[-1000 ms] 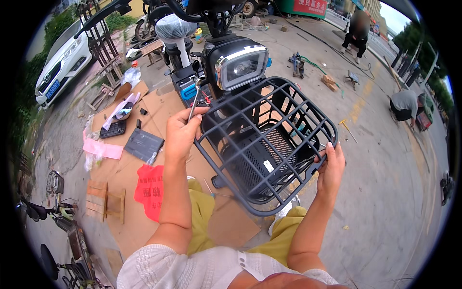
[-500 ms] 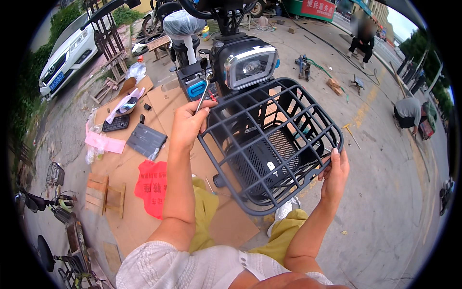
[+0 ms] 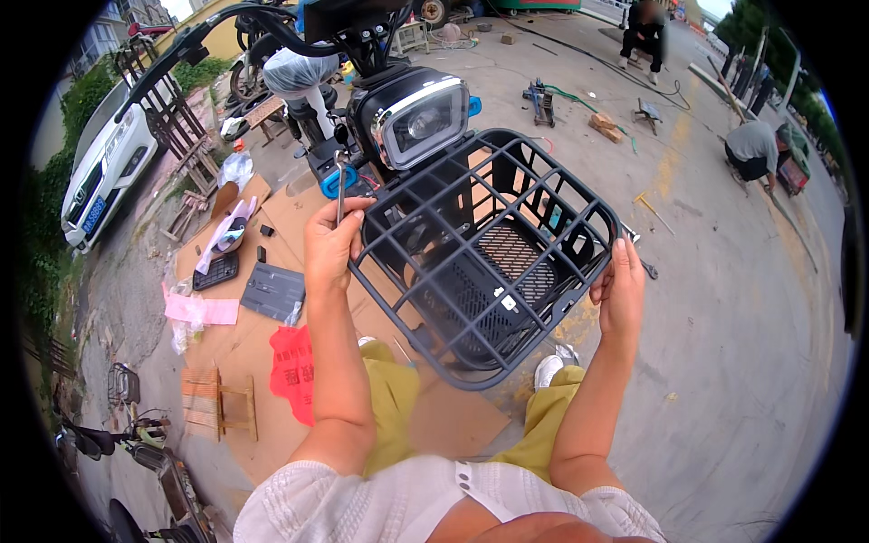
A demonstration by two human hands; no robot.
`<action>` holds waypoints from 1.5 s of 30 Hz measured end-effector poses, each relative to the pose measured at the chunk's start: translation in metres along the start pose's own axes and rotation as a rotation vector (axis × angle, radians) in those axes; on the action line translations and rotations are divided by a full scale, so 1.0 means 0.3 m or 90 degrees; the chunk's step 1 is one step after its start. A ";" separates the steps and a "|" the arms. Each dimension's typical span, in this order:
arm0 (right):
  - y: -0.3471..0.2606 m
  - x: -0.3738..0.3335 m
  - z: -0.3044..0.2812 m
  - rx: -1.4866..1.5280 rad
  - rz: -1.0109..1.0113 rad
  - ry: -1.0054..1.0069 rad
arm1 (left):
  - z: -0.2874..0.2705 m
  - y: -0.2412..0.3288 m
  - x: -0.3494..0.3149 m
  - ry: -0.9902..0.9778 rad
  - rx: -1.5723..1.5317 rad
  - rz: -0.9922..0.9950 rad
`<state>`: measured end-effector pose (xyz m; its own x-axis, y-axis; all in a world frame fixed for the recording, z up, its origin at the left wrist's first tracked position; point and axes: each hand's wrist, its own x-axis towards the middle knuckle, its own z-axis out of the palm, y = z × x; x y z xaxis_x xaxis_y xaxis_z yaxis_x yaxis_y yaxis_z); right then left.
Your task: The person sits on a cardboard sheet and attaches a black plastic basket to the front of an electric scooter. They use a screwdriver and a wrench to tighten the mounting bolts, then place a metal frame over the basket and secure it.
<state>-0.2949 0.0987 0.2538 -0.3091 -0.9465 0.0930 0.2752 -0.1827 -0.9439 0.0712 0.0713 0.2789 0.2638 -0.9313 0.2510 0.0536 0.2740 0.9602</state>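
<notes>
A dark grey plastic basket (image 3: 546, 315) with a grid across its top is in front of an electric scooter's square headlight (image 3: 421, 122). My left hand (image 3: 331, 242) is closed around an upright metal wrench (image 3: 340, 195) beside the basket's left rim. On the other side, my right hand (image 3: 619, 291) grips the basket's right rim, its fingers partly hidden. The ring end of a metal tool (image 3: 650, 270) shows just beyond that hand; whether I hold it I cannot tell. Through the grid, the basket's perforated floor is visible.
Flattened cardboard (image 3: 299, 213) covers the ground at left, bearing a dark panel (image 3: 272, 291) and a red sheet (image 3: 291, 376). A yellow-handled tool (image 3: 654, 213) and a floor jack (image 3: 540, 102) lie at right. People crouch or sit farther off; a white car (image 3: 113, 163) stands left.
The view has shifted, so the scooter and basket appear farther left and slightly higher. Both hands stay at the basket's sides, the left still with the wrench.
</notes>
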 end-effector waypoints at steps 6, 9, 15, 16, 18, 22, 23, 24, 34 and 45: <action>0.061 0.049 -0.007 -0.037 -0.018 0.086 | 0.004 -0.007 -0.005 0.017 -0.029 0.028; 0.064 0.059 0.000 -0.060 -0.044 0.108 | 0.037 0.008 -0.017 0.058 -0.008 0.043; 0.010 0.080 0.020 -0.150 -0.103 0.123 | 0.034 0.021 -0.034 0.052 0.039 0.036; -0.002 0.082 0.030 -0.152 -0.107 0.132 | 0.035 0.021 -0.038 0.057 0.040 0.038; -0.008 0.094 0.030 -0.188 -0.096 0.118 | 0.041 0.026 -0.042 0.068 0.044 0.045; 0.013 0.113 -0.008 -0.265 -0.069 0.099 | 0.038 0.007 -0.029 0.066 0.012 0.045; 0.032 0.129 -0.025 -0.350 -0.154 0.125 | 0.045 0.010 -0.027 0.058 0.011 0.045; 0.059 0.150 -0.043 -0.435 -0.239 0.152 | 0.052 0.017 -0.027 0.050 0.009 0.046; 0.025 0.075 0.031 -0.567 -0.234 0.248 | 0.036 0.030 -0.039 0.055 0.016 0.037; -0.466 -0.182 0.167 0.682 -0.228 -0.679 | 0.032 -0.004 -0.030 0.074 -0.001 0.036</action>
<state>-0.2709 0.1625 0.3964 0.1416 -0.4731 0.8696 0.9741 -0.0900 -0.2075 0.0594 0.0769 0.2767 0.3761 -0.8803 0.2892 0.0362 0.3259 0.9447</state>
